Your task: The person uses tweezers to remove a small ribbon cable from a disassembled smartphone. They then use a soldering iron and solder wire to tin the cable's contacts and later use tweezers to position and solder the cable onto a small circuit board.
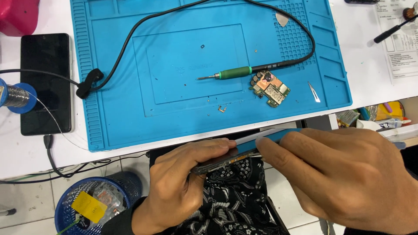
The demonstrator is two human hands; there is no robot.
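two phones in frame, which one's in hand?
The dark phone body with the blue edge, pinched edge-on between the left hand and right hand below the table edge. The other, a black slab phone, lies flat, untouched, left of the blue silicone mat.

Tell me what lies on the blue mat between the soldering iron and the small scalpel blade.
In the head view, a bare circuit board lies between the soldering iron and scalpel blade, on the blue mat.

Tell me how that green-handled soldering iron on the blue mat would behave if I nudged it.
The soldering iron looks round-bodied, so it would probably roll. Its black cord loops across the blue mat and may tug it sideways. The thin bare tip looks easy to bend.
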